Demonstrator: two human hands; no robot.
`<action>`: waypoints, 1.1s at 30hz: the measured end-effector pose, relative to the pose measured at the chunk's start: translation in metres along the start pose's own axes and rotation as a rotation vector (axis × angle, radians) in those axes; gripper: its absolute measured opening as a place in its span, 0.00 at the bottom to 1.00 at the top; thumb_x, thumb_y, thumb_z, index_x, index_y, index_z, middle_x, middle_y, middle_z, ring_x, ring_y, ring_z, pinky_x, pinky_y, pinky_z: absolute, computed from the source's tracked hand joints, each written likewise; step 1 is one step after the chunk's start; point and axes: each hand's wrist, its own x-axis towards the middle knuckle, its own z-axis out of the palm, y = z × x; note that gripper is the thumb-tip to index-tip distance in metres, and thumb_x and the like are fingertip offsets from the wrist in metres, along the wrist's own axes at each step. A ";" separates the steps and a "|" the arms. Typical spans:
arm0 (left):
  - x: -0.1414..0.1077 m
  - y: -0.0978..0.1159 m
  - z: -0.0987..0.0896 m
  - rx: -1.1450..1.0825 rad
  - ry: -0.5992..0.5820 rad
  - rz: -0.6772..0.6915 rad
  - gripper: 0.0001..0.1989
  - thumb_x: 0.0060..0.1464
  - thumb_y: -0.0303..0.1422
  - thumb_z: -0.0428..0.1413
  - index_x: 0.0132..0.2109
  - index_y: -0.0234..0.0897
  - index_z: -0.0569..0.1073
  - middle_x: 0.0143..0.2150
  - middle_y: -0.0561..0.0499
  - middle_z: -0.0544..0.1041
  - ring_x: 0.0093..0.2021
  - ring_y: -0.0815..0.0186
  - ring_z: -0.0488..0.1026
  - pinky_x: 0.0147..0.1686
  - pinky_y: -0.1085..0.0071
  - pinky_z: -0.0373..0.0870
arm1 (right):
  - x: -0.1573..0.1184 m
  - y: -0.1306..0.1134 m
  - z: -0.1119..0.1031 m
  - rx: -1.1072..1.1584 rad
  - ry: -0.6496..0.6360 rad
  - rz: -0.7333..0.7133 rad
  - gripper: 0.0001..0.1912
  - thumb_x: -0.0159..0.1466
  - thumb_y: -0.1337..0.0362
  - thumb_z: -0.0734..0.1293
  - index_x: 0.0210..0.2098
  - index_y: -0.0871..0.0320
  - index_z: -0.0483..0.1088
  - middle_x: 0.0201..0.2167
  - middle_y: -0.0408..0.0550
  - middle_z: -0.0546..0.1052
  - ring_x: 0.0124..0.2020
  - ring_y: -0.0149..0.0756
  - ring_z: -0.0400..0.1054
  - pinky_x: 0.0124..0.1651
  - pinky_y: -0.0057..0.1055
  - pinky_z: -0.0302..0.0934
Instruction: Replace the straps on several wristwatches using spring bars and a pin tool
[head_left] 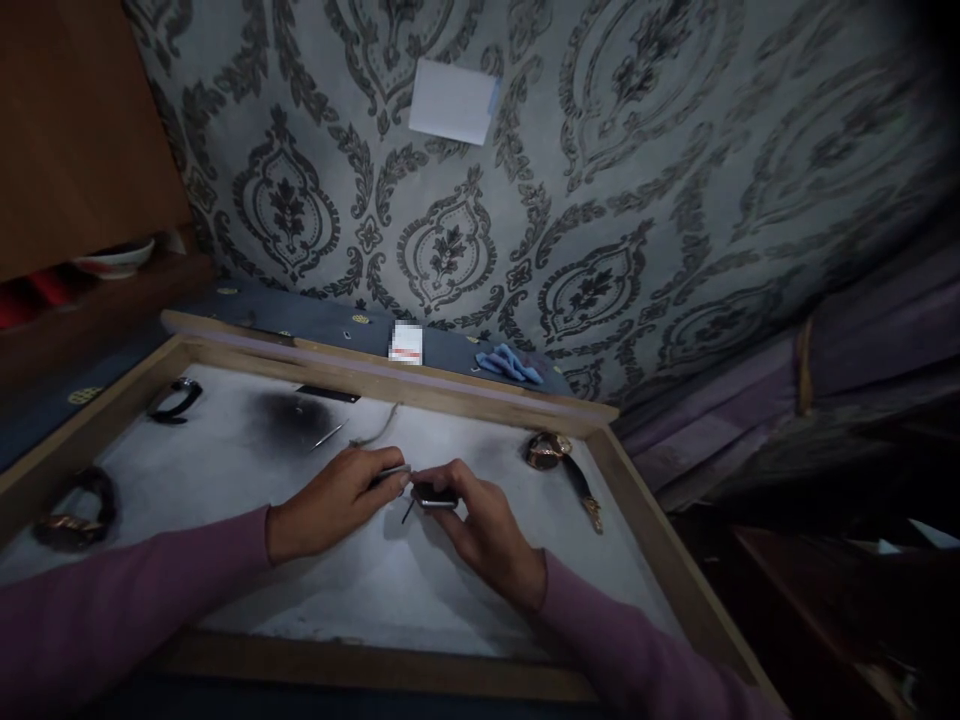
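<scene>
Over the middle of a shallow wooden-framed tray (652, 520), my two hands are close together. My right hand (491, 525) grips a dark rectangular watch case (435, 496) with a rounded, shiny edge. A thin dark strip (408, 512) hangs beside it; I cannot tell whether it is attached. My left hand (330, 505) is closed on a flat grey strip (396, 471), its tip almost at the watch case. Behind my left hand lie a thin metal tool (328, 435) and a greyish cord (384, 425).
Watches lie around the tray: one with a black strap (178, 402), one round-cased watch (71, 525), and a gold-toned watch (545, 451). A black flat piece (330, 393) lies by the far rim. Beyond are a small white box (406, 342) and a blue cloth (510, 363).
</scene>
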 end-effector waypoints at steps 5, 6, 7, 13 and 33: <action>-0.002 0.001 0.000 0.080 0.028 0.028 0.13 0.64 0.35 0.44 0.31 0.38 0.62 0.26 0.56 0.63 0.29 0.67 0.63 0.31 0.71 0.55 | 0.004 0.008 0.005 0.004 0.020 -0.025 0.10 0.63 0.73 0.62 0.37 0.53 0.57 0.38 0.47 0.76 0.36 0.35 0.72 0.39 0.31 0.67; -0.001 0.002 0.000 0.084 0.030 0.030 0.13 0.64 0.35 0.43 0.30 0.38 0.62 0.26 0.56 0.63 0.29 0.67 0.63 0.31 0.71 0.55 | 0.005 0.009 0.007 0.033 0.025 0.001 0.10 0.63 0.73 0.62 0.37 0.53 0.57 0.37 0.47 0.76 0.35 0.34 0.72 0.38 0.31 0.67; -0.001 0.002 -0.001 0.084 0.029 0.031 0.13 0.64 0.35 0.43 0.30 0.38 0.61 0.26 0.55 0.63 0.29 0.67 0.63 0.31 0.71 0.56 | 0.006 0.009 0.008 0.076 0.035 0.041 0.09 0.63 0.71 0.62 0.37 0.53 0.57 0.36 0.46 0.76 0.34 0.34 0.72 0.36 0.30 0.67; 0.001 0.001 -0.001 0.042 0.007 -0.013 0.13 0.64 0.35 0.42 0.32 0.38 0.64 0.28 0.54 0.67 0.32 0.65 0.66 0.35 0.70 0.59 | 0.011 0.003 0.014 0.361 -0.009 0.275 0.09 0.68 0.58 0.60 0.45 0.56 0.62 0.24 0.40 0.69 0.20 0.29 0.63 0.23 0.25 0.57; -0.001 0.001 0.001 0.062 0.037 0.039 0.13 0.64 0.34 0.42 0.30 0.38 0.58 0.25 0.57 0.61 0.28 0.68 0.61 0.30 0.71 0.54 | 0.009 -0.004 -0.001 0.095 -0.079 0.019 0.14 0.72 0.58 0.54 0.51 0.56 0.64 0.37 0.49 0.67 0.38 0.38 0.64 0.42 0.34 0.61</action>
